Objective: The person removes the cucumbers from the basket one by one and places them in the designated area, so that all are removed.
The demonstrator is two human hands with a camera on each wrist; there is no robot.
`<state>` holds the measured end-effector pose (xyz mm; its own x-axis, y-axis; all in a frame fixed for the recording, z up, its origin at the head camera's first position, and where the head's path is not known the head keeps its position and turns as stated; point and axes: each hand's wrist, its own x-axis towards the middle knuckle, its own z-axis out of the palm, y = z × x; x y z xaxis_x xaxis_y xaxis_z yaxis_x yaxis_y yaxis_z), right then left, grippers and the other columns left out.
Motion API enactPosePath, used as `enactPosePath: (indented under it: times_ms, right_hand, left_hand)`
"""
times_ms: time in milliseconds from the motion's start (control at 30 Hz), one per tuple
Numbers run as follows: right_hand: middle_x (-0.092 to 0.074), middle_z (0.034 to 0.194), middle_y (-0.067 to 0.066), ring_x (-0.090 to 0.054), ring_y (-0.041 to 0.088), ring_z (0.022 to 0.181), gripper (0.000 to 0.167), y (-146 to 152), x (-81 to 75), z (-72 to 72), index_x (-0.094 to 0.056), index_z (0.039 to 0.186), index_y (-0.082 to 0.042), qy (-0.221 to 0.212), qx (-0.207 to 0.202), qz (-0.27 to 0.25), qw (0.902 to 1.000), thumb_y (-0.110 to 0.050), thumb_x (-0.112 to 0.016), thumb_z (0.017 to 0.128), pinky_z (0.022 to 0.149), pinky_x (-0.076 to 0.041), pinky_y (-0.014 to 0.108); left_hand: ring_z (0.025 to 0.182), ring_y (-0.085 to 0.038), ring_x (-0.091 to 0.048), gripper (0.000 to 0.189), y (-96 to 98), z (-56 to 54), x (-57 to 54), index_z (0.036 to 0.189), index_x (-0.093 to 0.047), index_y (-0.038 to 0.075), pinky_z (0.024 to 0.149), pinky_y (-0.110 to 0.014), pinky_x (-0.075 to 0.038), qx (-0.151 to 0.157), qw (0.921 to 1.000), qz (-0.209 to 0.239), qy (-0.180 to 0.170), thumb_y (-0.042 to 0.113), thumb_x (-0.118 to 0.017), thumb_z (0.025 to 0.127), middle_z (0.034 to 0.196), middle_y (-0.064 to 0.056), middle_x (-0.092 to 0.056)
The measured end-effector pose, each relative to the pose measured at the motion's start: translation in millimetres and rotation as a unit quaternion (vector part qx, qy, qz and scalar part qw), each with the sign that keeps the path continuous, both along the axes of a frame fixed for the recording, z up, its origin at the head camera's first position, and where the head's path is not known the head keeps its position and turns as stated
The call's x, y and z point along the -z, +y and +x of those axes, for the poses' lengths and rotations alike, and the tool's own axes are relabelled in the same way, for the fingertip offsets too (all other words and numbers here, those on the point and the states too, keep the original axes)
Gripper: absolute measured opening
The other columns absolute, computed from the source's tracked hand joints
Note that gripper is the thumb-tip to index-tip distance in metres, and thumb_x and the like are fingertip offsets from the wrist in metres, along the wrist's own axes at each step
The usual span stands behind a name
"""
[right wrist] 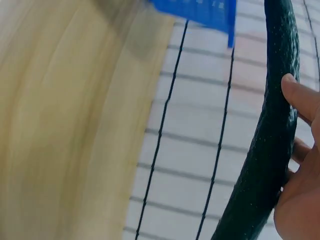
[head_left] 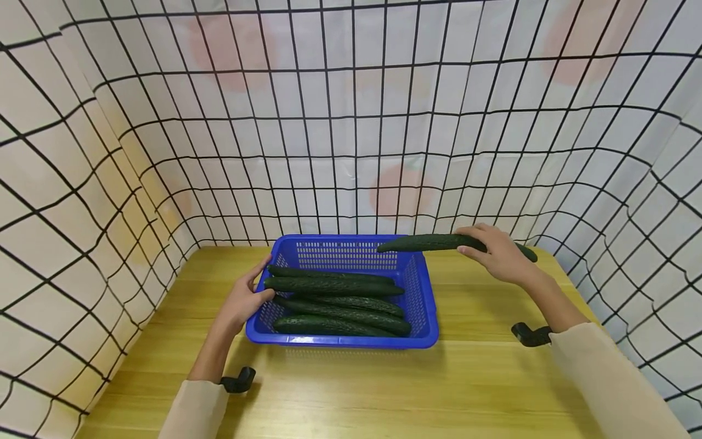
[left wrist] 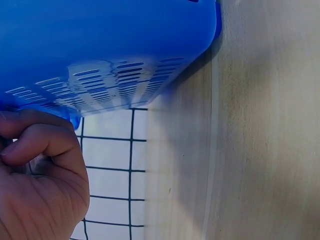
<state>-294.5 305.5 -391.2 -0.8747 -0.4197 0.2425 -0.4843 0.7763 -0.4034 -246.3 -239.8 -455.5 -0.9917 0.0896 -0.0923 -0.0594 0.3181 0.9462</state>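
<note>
My right hand (head_left: 496,253) grips a long dark green cucumber (head_left: 422,242), raised above the table. Its left tip reaches over the right rear corner of a blue plastic basket (head_left: 430,305). The right wrist view shows the thumb on one side of this cucumber (right wrist: 270,130) and fingers behind it. At the basket's left end, my left hand (head_left: 247,299) holds the rim, fingers curled there in the left wrist view. Inside the basket, several cucumbers (head_left: 334,285) lie side by side, roughly lengthwise.
The basket stands on a light wooden table (head_left: 351,390). Black wire mesh (head_left: 353,134) rises behind the table and along both sides, with a pale, fruit-patterned sheet (head_left: 406,189) behind it. Each wrist wears a small black device, such as the one on the right (head_left: 529,334).
</note>
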Motion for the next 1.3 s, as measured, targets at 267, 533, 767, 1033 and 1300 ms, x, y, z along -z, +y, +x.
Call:
enactPosePath:
  times_ms: [267,533,767,1033,1300]
  right_hand:
    - [-0.05,0.144,0.027,-0.043,0.053,0.132,0.049,44.9,11.8,2.0,-0.052,0.147,-0.004,-0.015,0.015,0.018,0.9996,-0.03,-0.058,0.106,0.103,-0.036,0.073]
    - [-0.041,0.15,0.033,-0.036,0.058,0.136,0.055,84.6,28.6,3.0,-0.047,0.151,-0.001,-0.064,0.036,-0.001,0.9973,-0.032,-0.057,0.106,0.102,-0.034,0.076]
    - [-0.043,0.15,0.035,-0.037,0.06,0.135,0.053,104.3,51.2,-2.4,-0.051,0.146,0.002,-0.049,0.028,0.007,0.9983,-0.027,-0.061,0.104,0.101,-0.034,0.075]
    - [-0.046,0.148,0.034,-0.038,0.058,0.135,0.052,102.2,79.1,-12.6,-0.052,0.146,0.001,-0.063,0.017,0.023,0.9976,-0.03,-0.059,0.105,0.104,-0.034,0.075]
    - [-0.05,0.145,0.033,-0.04,0.059,0.133,0.051,91.2,99.5,-19.2,-0.054,0.145,-0.003,-0.074,0.024,0.04,0.9962,-0.033,-0.058,0.105,0.102,-0.031,0.079]
  left_hand:
    - [0.081,-0.03,-0.076,0.088,-1.9,-3.3,2.1,0.165,-0.023,0.033,0.068,-0.045,-0.066,0.001,1.0,0.004,-0.001,0.004,-0.061,0.092,0.119,-0.034,-0.068]
    - [0.081,-0.032,-0.076,0.087,-2.1,-2.9,1.5,0.164,-0.025,0.036,0.068,-0.045,-0.066,-0.003,1.0,0.0,-0.003,0.004,-0.062,0.092,0.121,-0.036,-0.066]
    - [0.084,-0.032,-0.076,0.086,-0.1,-2.9,-0.6,0.164,-0.024,0.036,0.07,-0.044,-0.066,-0.003,1.0,0.001,-0.003,0.006,-0.062,0.093,0.127,-0.034,-0.064]
    - [0.083,-0.03,-0.075,0.086,0.8,-2.6,0.6,0.165,-0.024,0.034,0.07,-0.043,-0.066,-0.001,1.0,0.0,0.001,0.005,-0.061,0.094,0.133,-0.033,-0.062]
    - [0.088,-0.032,-0.076,0.086,-0.3,-2.6,2.5,0.165,-0.024,0.034,0.072,-0.046,-0.066,0.001,1.0,0.008,-0.002,0.004,-0.061,0.094,0.138,-0.035,-0.059]
